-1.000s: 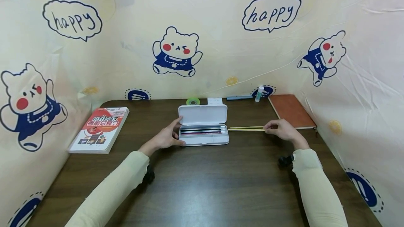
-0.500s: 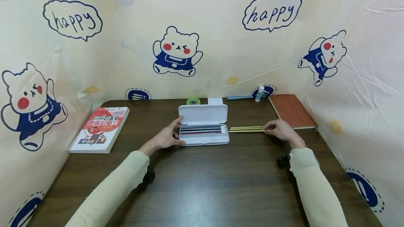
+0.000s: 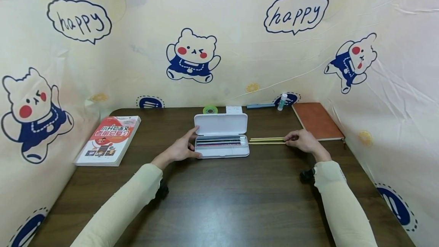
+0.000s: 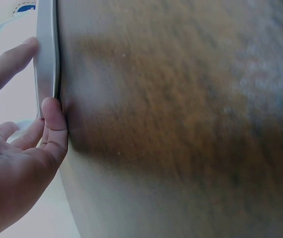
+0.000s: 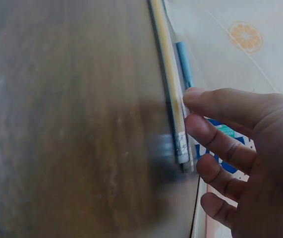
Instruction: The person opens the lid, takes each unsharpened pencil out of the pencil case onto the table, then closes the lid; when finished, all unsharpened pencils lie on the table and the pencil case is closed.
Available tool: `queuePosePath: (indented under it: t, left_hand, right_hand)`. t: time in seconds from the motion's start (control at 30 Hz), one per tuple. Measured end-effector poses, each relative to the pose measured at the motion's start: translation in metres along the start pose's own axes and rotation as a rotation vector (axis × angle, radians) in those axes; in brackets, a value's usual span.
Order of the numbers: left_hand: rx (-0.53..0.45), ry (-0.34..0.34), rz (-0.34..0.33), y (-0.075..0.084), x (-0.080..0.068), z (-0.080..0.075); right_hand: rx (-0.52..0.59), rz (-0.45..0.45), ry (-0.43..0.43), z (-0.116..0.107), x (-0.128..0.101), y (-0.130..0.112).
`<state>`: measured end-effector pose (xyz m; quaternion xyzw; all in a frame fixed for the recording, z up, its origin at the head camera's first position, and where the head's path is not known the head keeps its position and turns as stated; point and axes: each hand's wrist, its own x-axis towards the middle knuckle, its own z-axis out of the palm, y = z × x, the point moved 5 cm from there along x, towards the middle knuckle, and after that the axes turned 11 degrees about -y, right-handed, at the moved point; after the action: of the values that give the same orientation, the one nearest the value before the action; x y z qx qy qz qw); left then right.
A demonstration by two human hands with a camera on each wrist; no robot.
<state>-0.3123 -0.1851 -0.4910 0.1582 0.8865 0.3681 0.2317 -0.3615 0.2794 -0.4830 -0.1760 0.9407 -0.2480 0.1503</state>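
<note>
Settling the yellow pencils (image 5: 167, 59) on the counter (image 3: 219, 201), just right of the open pencil case (image 3: 221, 125), seems the step in hand; the left grip (image 3: 176, 149) holds the case, the right grip (image 3: 303, 140) is narrow, pinch unclear; next calls for a light, level touch.

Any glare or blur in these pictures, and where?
Head view: a pale sheen on the table, low centre; left wrist view: blurred wood grain, though the edge of the white case looks clearer; right wrist view: soft, smeary table surface, with a dark patch near the yellow pencils.
</note>
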Motion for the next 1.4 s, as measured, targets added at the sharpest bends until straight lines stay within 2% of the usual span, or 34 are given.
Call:
queuePosePath:
  t: [0.1, 0.47, 0.97, 1.27, 1.4]
  left_hand:
    - [0.004, -0.002, 0.001, 0.0, 0.0, 0.0]
    - [-0.009, -0.004, -0.003, -0.001, 0.001, 0.0]
    - [-0.02, 0.002, 0.0, 0.001, -0.001, 0.0]
    - [-0.018, 0.0, -0.005, 0.001, -0.001, 0.0]
    - [-0.014, 0.002, -0.011, 0.001, -0.001, 0.0]
  right_hand:
    - [0.038, 0.009, -0.006, -0.001, 0.001, -0.003]
    - [0.159, -0.06, -0.076, 0.001, 0.008, -0.032]
    - [0.159, -0.143, -0.157, 0.031, 0.037, -0.094]
    - [0.118, -0.263, -0.169, 0.053, 0.049, -0.129]
    - [0.095, -0.278, -0.158, 0.058, 0.053, -0.136]
